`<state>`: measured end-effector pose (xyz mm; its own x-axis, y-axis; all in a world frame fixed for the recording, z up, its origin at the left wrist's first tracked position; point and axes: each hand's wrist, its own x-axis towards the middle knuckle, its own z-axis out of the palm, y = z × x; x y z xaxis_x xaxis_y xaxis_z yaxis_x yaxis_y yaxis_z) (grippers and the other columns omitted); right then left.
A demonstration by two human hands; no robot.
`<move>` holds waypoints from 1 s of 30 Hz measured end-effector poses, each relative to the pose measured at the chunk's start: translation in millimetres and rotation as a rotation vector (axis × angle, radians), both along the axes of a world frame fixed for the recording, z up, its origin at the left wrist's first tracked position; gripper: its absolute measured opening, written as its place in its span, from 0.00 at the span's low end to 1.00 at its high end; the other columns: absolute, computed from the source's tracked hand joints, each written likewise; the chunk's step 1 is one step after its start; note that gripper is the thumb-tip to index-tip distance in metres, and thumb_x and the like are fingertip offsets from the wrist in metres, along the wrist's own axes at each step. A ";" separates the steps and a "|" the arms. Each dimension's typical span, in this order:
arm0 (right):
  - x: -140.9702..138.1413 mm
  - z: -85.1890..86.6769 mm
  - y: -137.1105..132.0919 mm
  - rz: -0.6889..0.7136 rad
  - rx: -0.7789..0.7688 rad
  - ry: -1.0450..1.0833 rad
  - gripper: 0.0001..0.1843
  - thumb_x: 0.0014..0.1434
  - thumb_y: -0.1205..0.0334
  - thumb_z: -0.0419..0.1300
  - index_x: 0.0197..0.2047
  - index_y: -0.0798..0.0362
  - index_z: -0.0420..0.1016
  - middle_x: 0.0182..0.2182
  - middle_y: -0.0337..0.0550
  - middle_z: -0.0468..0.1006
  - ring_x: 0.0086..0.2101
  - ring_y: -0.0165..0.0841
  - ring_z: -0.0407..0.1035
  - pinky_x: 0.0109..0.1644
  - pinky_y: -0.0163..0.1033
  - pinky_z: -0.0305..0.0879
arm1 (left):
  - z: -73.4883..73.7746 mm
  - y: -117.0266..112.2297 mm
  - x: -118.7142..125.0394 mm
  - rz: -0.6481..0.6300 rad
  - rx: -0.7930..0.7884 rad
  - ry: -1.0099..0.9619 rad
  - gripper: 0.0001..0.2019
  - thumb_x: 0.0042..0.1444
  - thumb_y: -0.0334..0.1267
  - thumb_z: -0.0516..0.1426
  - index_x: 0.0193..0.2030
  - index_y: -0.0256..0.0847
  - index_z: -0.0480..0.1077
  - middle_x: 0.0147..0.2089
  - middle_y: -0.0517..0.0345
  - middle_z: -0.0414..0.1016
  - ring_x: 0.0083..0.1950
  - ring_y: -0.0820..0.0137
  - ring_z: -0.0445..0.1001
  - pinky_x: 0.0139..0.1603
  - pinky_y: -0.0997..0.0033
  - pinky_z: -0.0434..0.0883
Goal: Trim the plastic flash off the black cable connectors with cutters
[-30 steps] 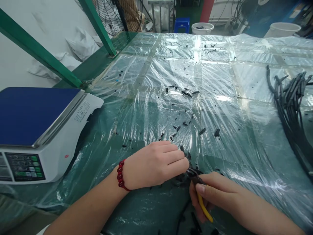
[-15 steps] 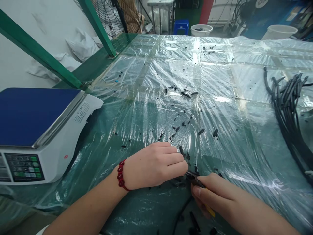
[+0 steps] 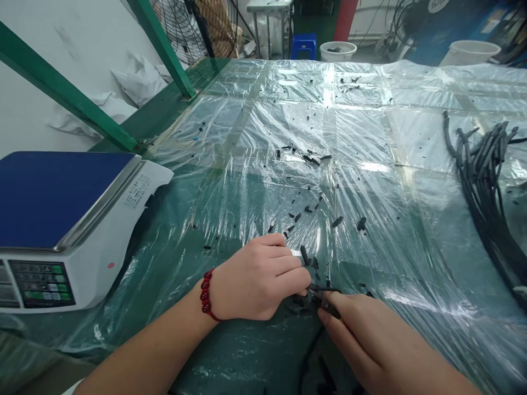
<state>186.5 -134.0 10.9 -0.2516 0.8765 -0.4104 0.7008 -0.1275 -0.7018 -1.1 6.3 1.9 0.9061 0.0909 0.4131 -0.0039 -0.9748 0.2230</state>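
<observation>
My left hand [image 3: 267, 277], with a red beaded bracelet [image 3: 206, 293] at the wrist, is closed. Its fingertips pinch a thin black cable [image 3: 327, 289] that shows in the gap between my hands. My right hand [image 3: 354, 323] is wrapped round a pair of pliers [image 3: 319, 294], whose jaws sit right by my left fingertips. Most of the tool's handles are hidden by my right hand. A length of black cable also hangs below the jaws. Short black scraps [image 3: 304, 255] lie just beyond my hands.
A scale [image 3: 94, 263] with a blue top stands at the left. A bundle of black cables [image 3: 481, 181] lies at the right. Plastic sheeting [image 3: 247, 192] covers the table, with black bits scattered over it. A green frame [image 3: 74, 88], white buckets [image 3: 338, 52] and a blue stool [image 3: 303, 46] are farther back.
My right hand has turned and closed in, so the yellow handle no longer shows. My left hand has shifted slightly left. A thin black strand now shows above the jaws.
</observation>
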 end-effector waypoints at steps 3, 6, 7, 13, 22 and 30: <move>-1.7 -8.1 -1.4 0.055 0.062 -0.129 0.18 0.72 0.55 0.40 0.36 0.50 0.65 0.31 0.45 0.75 0.29 0.39 0.69 0.31 0.41 0.51 | -2.8 -1.1 1.2 0.025 -0.029 -0.038 0.12 0.67 0.28 0.50 0.30 0.42 0.61 0.22 0.64 0.65 0.23 0.71 0.57 0.31 0.66 0.62; -3.4 -13.4 -1.9 0.044 0.117 -0.180 0.16 0.71 0.57 0.41 0.35 0.50 0.64 0.32 0.46 0.74 0.29 0.39 0.68 0.31 0.42 0.48 | -2.2 -1.0 1.7 0.030 -0.060 -0.062 0.10 0.67 0.29 0.49 0.32 0.42 0.61 0.23 0.63 0.66 0.23 0.71 0.59 0.31 0.65 0.62; -4.0 -13.0 -1.5 0.030 0.125 -0.162 0.16 0.71 0.57 0.42 0.35 0.50 0.64 0.32 0.46 0.74 0.29 0.39 0.67 0.31 0.42 0.49 | -1.1 -0.5 1.6 0.029 -0.064 -0.065 0.10 0.67 0.29 0.49 0.33 0.42 0.61 0.23 0.63 0.66 0.23 0.71 0.59 0.31 0.65 0.62; 2.5 6.9 5.6 -0.140 -0.166 0.317 0.21 0.73 0.50 0.46 0.34 0.51 0.70 0.34 0.41 0.77 0.37 0.37 0.70 0.41 0.40 0.61 | 7.1 4.8 0.4 -0.019 -0.024 0.002 0.09 0.68 0.29 0.50 0.35 0.40 0.62 0.26 0.61 0.68 0.27 0.70 0.60 0.32 0.65 0.61; 22.8 -2.5 13.8 -0.061 -0.641 0.934 0.21 0.70 0.46 0.52 0.37 0.55 0.73 0.28 0.41 0.77 0.31 0.33 0.74 0.39 0.37 0.64 | 0.3 6.4 1.2 -0.081 -0.111 -0.042 0.08 0.70 0.30 0.48 0.38 0.40 0.62 0.28 0.59 0.67 0.29 0.70 0.59 0.33 0.65 0.62; 21.2 -13.6 13.5 -0.089 -0.647 1.038 0.23 0.66 0.45 0.53 0.35 0.57 0.74 0.27 0.45 0.79 0.27 0.31 0.75 0.34 0.33 0.63 | -1.5 7.6 1.1 -0.114 -0.231 -0.103 0.08 0.70 0.30 0.48 0.38 0.40 0.62 0.28 0.59 0.67 0.28 0.70 0.61 0.34 0.66 0.62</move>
